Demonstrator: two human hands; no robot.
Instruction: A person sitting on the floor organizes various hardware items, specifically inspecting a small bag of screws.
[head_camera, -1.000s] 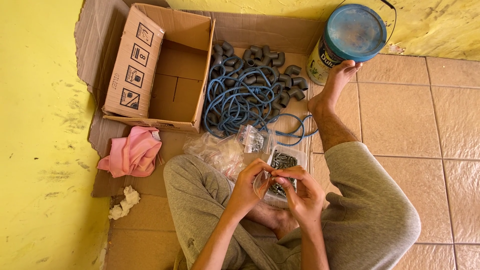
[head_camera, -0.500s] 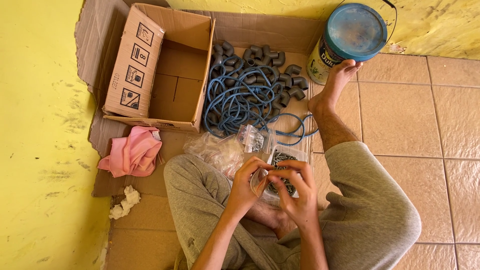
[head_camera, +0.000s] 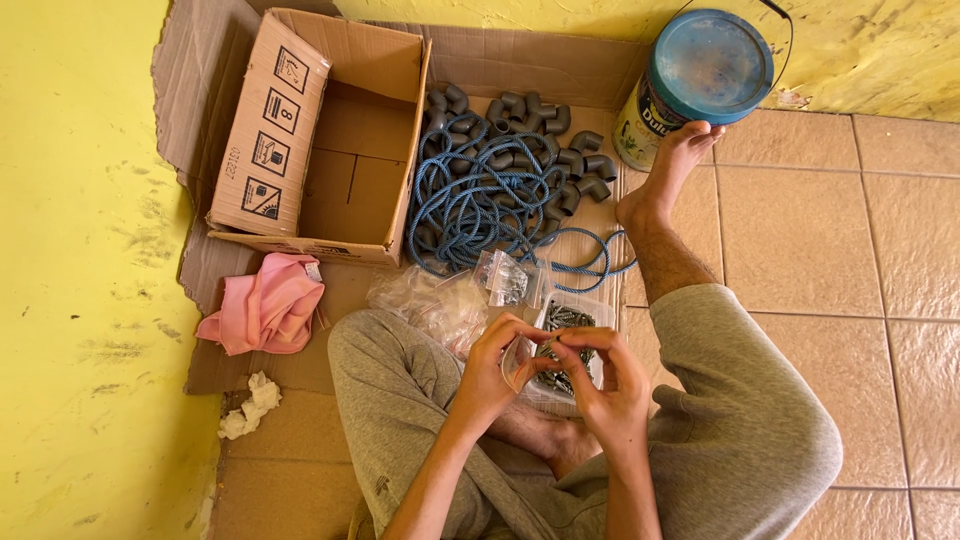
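Beside the brown cardboard box (head_camera: 310, 140), both hands, left hand (head_camera: 492, 372) and right hand (head_camera: 608, 385), grip pinching one small clear bag (head_camera: 528, 362).

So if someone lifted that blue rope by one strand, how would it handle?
The blue rope would probably sag limply, since it lies in loose coils. It may drag or snag the grey pipe elbows, as its loops lie tangled among them. It looks fairly light.

One open cardboard box (head_camera: 330, 150) upper left, one blue rope coil (head_camera: 480, 205) at centre, one lidded paint bucket (head_camera: 705, 75) upper right, one pink cloth (head_camera: 265, 305) left; grey pipe elbows (head_camera: 540, 140) too heaped to count.
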